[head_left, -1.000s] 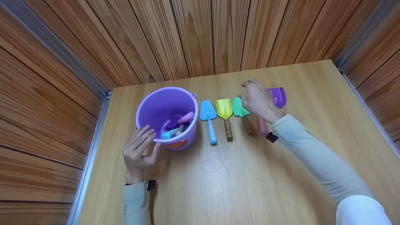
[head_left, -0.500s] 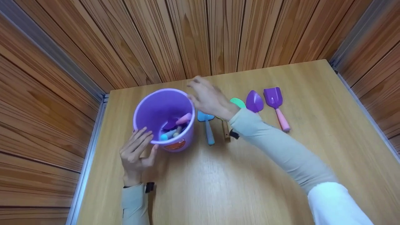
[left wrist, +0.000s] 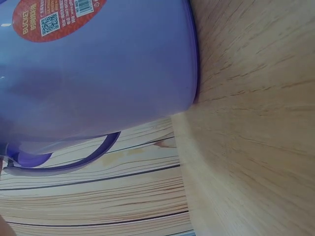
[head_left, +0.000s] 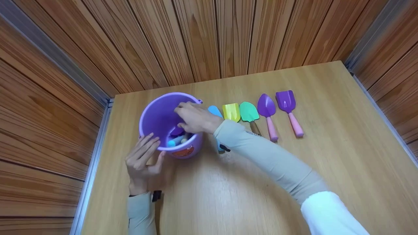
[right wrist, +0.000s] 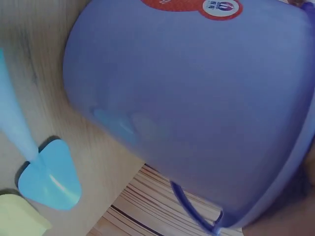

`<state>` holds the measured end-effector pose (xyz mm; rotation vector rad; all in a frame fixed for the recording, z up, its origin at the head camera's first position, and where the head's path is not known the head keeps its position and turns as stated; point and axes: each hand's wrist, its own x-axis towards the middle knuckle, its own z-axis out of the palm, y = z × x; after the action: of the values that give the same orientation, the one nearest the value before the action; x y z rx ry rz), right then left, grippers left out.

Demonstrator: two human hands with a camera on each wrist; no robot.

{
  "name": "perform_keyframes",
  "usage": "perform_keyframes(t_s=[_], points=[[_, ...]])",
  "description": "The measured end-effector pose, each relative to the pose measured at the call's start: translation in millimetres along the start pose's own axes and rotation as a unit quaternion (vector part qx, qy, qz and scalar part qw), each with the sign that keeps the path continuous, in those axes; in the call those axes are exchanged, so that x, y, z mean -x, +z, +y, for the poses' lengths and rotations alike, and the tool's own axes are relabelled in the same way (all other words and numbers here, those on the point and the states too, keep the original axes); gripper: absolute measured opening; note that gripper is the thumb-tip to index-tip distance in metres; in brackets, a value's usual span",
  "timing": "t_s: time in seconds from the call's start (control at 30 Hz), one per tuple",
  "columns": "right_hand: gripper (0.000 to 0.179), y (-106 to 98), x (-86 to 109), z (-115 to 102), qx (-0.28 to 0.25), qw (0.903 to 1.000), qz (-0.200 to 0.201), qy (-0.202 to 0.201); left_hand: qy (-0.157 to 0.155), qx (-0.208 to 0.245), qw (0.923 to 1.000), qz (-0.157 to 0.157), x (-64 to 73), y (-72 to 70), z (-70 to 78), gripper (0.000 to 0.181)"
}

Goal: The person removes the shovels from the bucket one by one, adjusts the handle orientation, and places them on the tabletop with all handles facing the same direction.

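A purple bucket (head_left: pixel 183 150) with a red sticker stands upright on the table at the left. My left hand (head_left: pixel 142 161) rests on its near-left rim, fingers fairly straight across the edge and thumb outside. My right hand (head_left: pixel 197 119) reaches over the right rim into the bucket, thumb and fingers apart; nothing shows between them. Inside, below that hand, lie a light-blue handle (head_left: pixel 176 141) and a purple piece (head_left: pixel 176 131); the right hand covers part of the contents. In the right wrist view, the bucket's wall (right wrist: pixel 187 93) fills most of the frame.
Right of the bucket several toy shovels lie in a row: blue (head_left: pixel 215 111), yellow (head_left: pixel 231 112), green (head_left: pixel 249 112), pointed purple (head_left: pixel 266 106) and square purple (head_left: pixel 286 101). My right forearm overlaps some handles. Wooden panels (head_left: pixel 209 39) wall the table's back and sides.
My right hand has swept left from above the green and purple shovels, over the blue one, and into the bucket. The pink handle inside is now hidden. My left hand stays at the rim.
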<state>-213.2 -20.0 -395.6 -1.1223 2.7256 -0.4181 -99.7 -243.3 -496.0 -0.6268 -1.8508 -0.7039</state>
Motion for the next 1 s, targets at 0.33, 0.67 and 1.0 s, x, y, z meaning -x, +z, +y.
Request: perform_keyframes(t_s=[0.33,0.67,1.0], points=[[0.022,5.6,-4.7,-6.2,0.003,0.9989,-0.037,0.027,-0.008,0.012,0.9999,0.0,-0.8,0.0,0.1,0.039],[0.023,2.6,-9.9,-17.8,0.09,0.9901,-0.093,0.056,-0.018,0.014,0.9996,-0.015,-0.5,-1.8,-0.1,0.039],[0.022,5.1,-17.8,-37.3,0.278,0.9529,-0.104,0.061,-0.008,0.011,0.9998,-0.016,-0.1,-2.5,-1.0,0.039]])
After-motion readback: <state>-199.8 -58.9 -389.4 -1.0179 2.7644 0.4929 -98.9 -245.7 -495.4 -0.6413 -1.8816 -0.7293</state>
